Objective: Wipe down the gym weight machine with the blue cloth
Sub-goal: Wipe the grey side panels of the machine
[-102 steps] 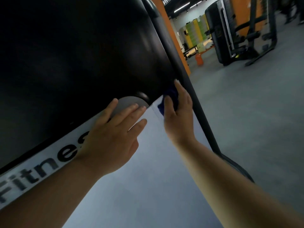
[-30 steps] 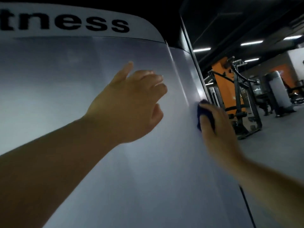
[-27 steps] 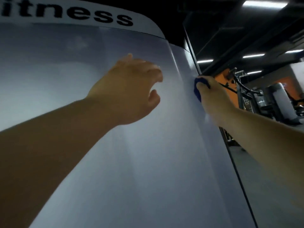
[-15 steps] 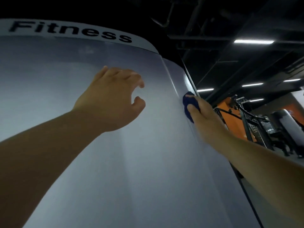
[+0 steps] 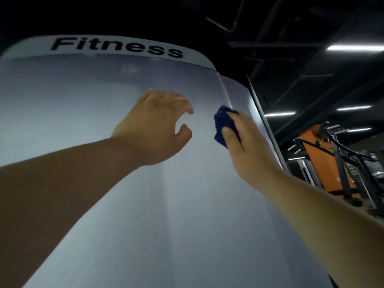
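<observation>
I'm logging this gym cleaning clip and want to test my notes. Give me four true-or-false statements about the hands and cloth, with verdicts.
1. The right hand holds the blue cloth against the machine's pale panel. True.
2. The left hand holds a second cloth. False: it holds nothing.
3. The word Fitness is printed above both hands. True.
4. The blue cloth is at the panel's left edge. False: it is near the right edge.

An orange-and-black metal gym frame [image 5: 320, 159] stands at the right, under long white strip lights [image 5: 353, 47] on a dark ceiling [image 5: 291, 28]
</observation>
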### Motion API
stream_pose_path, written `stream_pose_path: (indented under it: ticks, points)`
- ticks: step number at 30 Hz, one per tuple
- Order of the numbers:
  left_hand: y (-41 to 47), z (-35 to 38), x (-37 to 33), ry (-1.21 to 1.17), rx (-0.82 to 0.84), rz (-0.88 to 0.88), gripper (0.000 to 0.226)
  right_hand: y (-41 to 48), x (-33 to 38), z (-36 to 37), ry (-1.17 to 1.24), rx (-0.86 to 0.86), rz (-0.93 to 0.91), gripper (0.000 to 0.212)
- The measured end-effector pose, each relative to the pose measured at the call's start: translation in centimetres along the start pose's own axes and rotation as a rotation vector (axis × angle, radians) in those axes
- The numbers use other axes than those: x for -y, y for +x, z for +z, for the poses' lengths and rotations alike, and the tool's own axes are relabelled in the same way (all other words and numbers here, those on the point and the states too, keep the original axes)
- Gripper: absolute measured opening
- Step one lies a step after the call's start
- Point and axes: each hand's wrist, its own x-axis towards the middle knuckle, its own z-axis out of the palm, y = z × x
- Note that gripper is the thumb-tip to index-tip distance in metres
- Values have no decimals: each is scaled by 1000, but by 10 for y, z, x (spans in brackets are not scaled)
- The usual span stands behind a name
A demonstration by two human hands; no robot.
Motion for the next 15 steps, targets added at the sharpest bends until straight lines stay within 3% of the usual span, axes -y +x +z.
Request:
stream_pose_path:
  ticks: [5,11,15]
  points:
    - [-5,-7,5,-127,-46,-104,25,60,-4,13,26,-80,136,39]
    - [-50,-28,33,75,8,-108,52,-33,31,10,-81,139,-268,42]
    - [-58,-29,32,80,18,-171,54,16,19,8,29,154,-233,35]
